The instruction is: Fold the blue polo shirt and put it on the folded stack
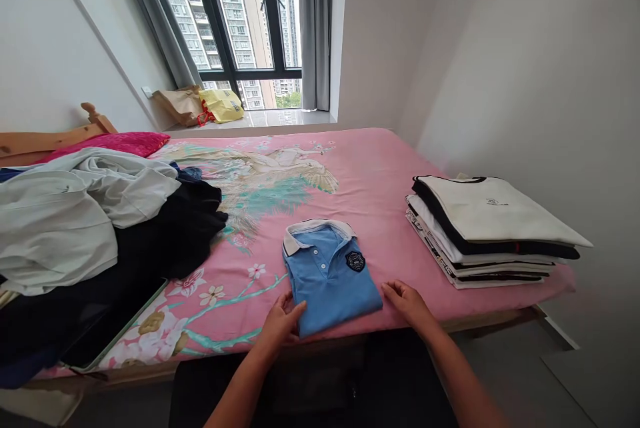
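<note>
A folded blue polo shirt (pixel 331 275) with a white collar and a dark badge lies near the front edge of the pink bed (pixel 370 175). My left hand (pixel 281 321) rests at the shirt's lower left corner, thumb on the fabric and fingers under the edge. My right hand (pixel 407 301) lies flat on the sheet at the shirt's lower right corner, fingers spread and touching its edge.
A stack of folded shirts (pixel 487 231) sits at the bed's right edge by the wall. A heap of unfolded white and black clothes (pixel 95 221) covers the left side. A magenta pillow (pixel 117 143), paper bags (pixel 205 105) on the sill and a window are behind.
</note>
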The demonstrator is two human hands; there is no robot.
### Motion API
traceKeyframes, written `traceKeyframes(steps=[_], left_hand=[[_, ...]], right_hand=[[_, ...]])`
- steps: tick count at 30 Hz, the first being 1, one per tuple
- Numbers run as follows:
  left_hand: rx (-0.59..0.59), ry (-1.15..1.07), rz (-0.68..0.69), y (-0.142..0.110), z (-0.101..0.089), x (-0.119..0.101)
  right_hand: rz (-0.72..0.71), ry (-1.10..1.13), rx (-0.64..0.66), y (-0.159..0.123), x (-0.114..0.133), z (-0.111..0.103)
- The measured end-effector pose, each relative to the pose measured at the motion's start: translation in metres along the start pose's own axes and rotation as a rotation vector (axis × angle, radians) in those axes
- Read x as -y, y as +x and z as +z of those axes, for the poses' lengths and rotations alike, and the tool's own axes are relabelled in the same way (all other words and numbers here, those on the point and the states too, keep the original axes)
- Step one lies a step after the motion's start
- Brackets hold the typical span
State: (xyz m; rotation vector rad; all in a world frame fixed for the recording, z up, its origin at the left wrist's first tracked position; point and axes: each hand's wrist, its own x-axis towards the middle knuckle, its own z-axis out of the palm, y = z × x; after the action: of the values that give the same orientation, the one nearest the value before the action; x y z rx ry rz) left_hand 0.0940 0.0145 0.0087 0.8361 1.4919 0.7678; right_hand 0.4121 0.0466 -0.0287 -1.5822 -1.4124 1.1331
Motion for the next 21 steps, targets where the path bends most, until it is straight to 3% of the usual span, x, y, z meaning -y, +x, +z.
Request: traceKeyframes(steps=[3,6,9,13,17,21], left_hand=[[-0.03,0.089,0.027,-0.008,0.006,0.01],[0.01,0.012,0.055,-0.012,0.006,0.022],[0.037,-0.065,0.092,-0.014,0.004,0.031],[0.033,-0.071,0.121,-0.013,0.005,0.032],[0.044,-0.072,0.162,-0.016,0.001,0.035],[0.068,-0.084,0.147,-0.029,-0.008,0.055]], right_hand=[[0.001,0.068,0.067,-0.004,0.012,0.008],[0.121,0.18,0.125,-0.008,0.021,0.013],[0.26,0.149,0.291,-0.014,0.024,0.01],[0.28,0.077,0.465,-0.017,0.03,0.004],[0.289,0.121,0.512,-0.025,0.029,0.009],[0.359,0.131,0.539,-0.049,0.018,0.017]])
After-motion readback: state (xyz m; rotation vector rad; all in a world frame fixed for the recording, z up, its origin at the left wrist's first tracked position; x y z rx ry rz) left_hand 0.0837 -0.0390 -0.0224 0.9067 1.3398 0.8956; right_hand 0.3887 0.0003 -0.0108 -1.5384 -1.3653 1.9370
